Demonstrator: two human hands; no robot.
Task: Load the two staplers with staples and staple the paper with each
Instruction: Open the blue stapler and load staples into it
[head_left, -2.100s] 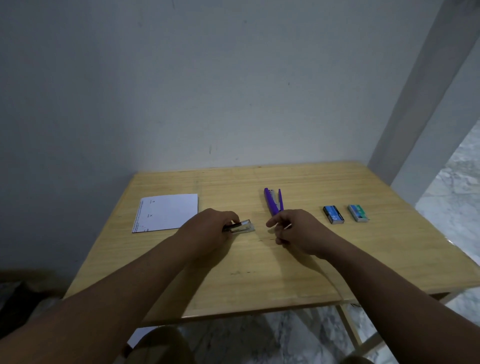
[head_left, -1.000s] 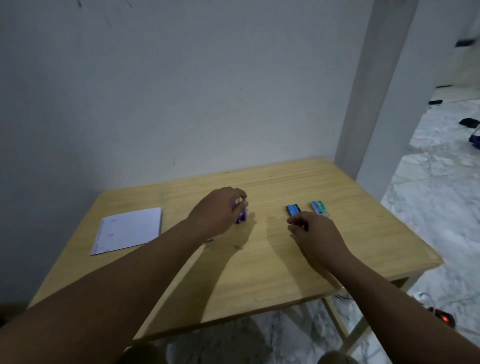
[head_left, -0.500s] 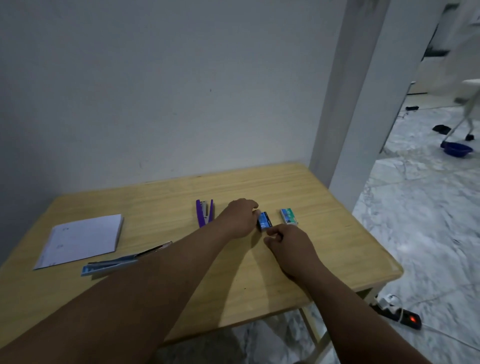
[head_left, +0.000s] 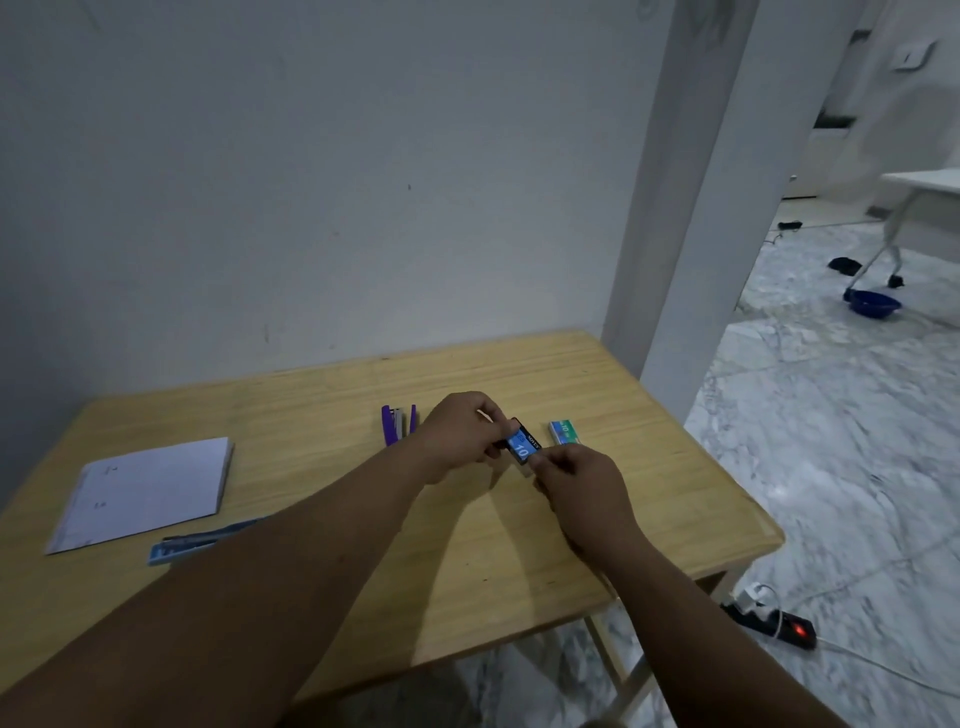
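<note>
Both hands on blue staple box, table centre-right. Left hand pinches far end, right hand pinches near end. Box long axis 11-to-5. Purple stapler at 9 o'clock of box, left hand nearer; green box at 3.

left hand: arm extended, fingers curled, pinching | right hand: arm extended, fingers curled, pinching
</note>
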